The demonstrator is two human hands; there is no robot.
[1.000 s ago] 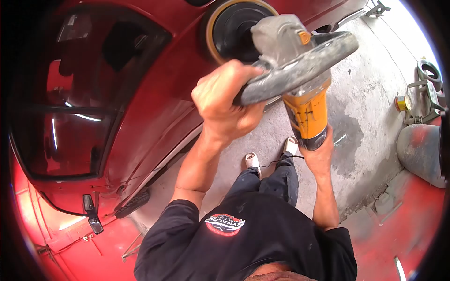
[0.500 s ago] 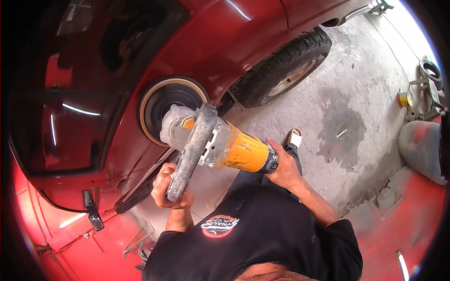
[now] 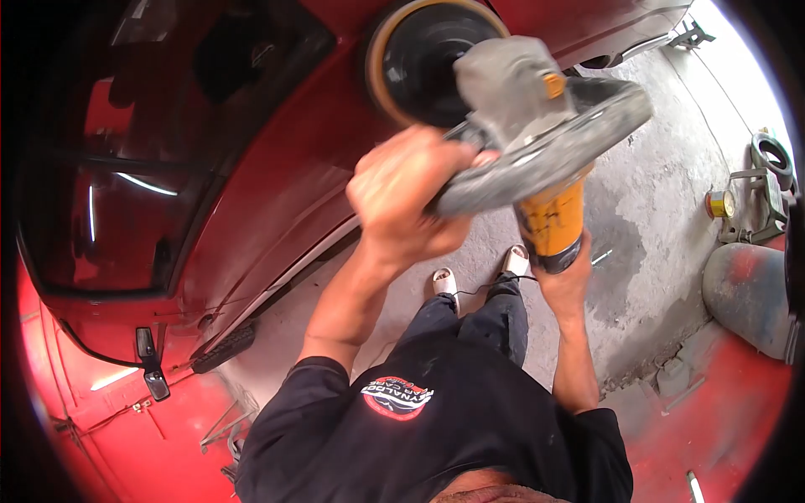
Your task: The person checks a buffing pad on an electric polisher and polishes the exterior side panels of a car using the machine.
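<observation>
A yellow and grey car polisher (image 3: 509,92) is held across the upper middle of the view, slightly blurred. Its round dark backing disc with an orange-tan pad (image 3: 378,80) lies against the glossy red car panel (image 3: 302,126). My left hand (image 3: 411,189) is wrapped round the end of the dusty grey loop handle (image 3: 537,172). Behind it, my right hand (image 3: 568,272) grips the rear end of the yellow motor body. Part of the right hand's fingers is hidden by the tool. A dark cord runs beside my shoes.
Dark car windows (image 3: 117,226) fill the left side. On the stained concrete floor (image 3: 662,168) to the right are a small yellow tin (image 3: 719,204), a metal stand (image 3: 767,189) and a grey curved panel (image 3: 742,289). My white shoes (image 3: 446,283) stand below the polisher.
The polisher has moved up and to the right along the car's side, turning so its body points more toward me. Both hands moved with it, keeping their grip. The wheel is now hidden behind the polisher.
</observation>
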